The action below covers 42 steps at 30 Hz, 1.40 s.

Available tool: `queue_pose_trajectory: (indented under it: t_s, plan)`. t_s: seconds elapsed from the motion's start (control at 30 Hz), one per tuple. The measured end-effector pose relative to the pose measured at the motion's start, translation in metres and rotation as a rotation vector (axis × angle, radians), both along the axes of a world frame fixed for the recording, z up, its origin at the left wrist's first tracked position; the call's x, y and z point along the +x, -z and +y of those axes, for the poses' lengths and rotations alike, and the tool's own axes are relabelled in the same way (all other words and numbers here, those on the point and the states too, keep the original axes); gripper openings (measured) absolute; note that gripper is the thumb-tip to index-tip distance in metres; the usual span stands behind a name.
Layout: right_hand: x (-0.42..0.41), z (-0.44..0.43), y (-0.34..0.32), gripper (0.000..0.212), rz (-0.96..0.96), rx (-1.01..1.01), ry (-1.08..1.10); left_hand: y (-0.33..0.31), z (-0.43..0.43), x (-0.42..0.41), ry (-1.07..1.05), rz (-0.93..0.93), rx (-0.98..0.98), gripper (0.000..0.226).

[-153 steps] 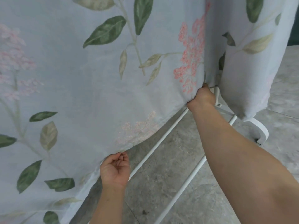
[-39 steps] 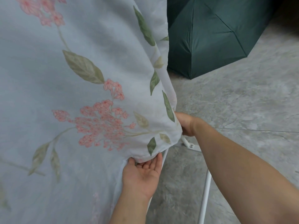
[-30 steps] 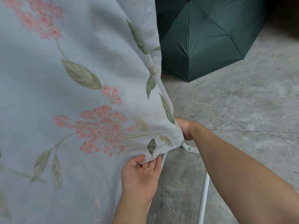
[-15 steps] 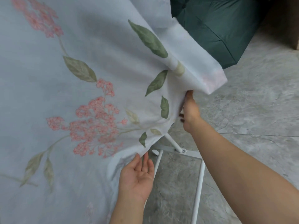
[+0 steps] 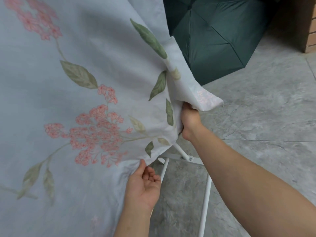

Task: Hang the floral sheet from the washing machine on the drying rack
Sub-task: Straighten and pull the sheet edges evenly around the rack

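Observation:
The floral sheet (image 5: 71, 93), pale blue with pink flower clusters and green leaves, drapes over the drying rack and fills the left of the view. My right hand (image 5: 189, 119) grips the sheet's right edge and holds a folded corner out to the right. My left hand (image 5: 143, 183) is palm up under the lower hem, its thumb touching the cloth and the fingers loosely curled. Only the white legs and a cross bar of the drying rack (image 5: 183, 157) show below the sheet; the rest is covered.
An open dark green umbrella (image 5: 213, 36) lies on the floor behind the rack at the upper right. Grey marbled floor tiles (image 5: 256, 120) spread to the right. A brown brick corner (image 5: 309, 26) stands at the far upper right.
My right hand has drawn the sheet's corner lower and further right since half a second ago. My left hand's fingers have curled in under the hem. The view has moved along the sheet to its right end.

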State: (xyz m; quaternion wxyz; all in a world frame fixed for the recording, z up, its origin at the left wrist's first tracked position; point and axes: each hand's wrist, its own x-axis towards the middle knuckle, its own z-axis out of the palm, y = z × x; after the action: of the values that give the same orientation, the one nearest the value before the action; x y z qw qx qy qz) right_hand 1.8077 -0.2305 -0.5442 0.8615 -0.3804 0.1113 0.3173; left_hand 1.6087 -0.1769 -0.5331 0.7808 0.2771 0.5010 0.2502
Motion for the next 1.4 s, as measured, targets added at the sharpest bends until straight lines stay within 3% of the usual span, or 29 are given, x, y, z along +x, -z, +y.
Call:
queue_pose_trajectory:
  t_s: [0.23, 0.43, 0.63, 0.8, 1.03, 1.17, 1.33, 1.4]
  plan:
    - [-0.008, 0.015, 0.011, 0.062, 0.042, -0.189, 0.023, 0.007, 0.000, 0.001, -0.029, -0.049, 0.055, 0.008]
    - [-0.005, 0.024, 0.026, 0.052, -0.054, -0.522, 0.178, 0.014, 0.004, 0.008, -0.003, 0.041, 0.174, 0.003]
    - [-0.005, 0.029, 0.042, 0.039, -0.245, -0.674, 0.114, 0.023, 0.012, 0.013, 0.012, 0.079, 0.204, 0.003]
    - [-0.005, 0.026, 0.052, 0.037, -0.253, -0.760, 0.028, 0.027, 0.016, 0.014, 0.041, 0.072, 0.237, 0.015]
    - [-0.007, 0.027, 0.046, 0.042, -0.186, -0.732, 0.004, 0.024, 0.019, 0.014, 0.023, 0.070, 0.185, 0.009]
    - [-0.018, 0.016, 0.036, 0.046, -0.201, -0.729, -0.157, 0.016, 0.018, 0.017, 0.024, 0.073, 0.124, 0.004]
    - [-0.037, -0.029, -0.008, 0.032, -0.274, -0.790, -0.248, -0.020, -0.007, 0.018, 0.077, 0.229, -0.051, 0.029]
    - [-0.042, -0.054, -0.041, 0.035, -0.308, -0.831, -0.228, -0.044, -0.024, 0.018, 0.104, 0.289, -0.106, 0.027]
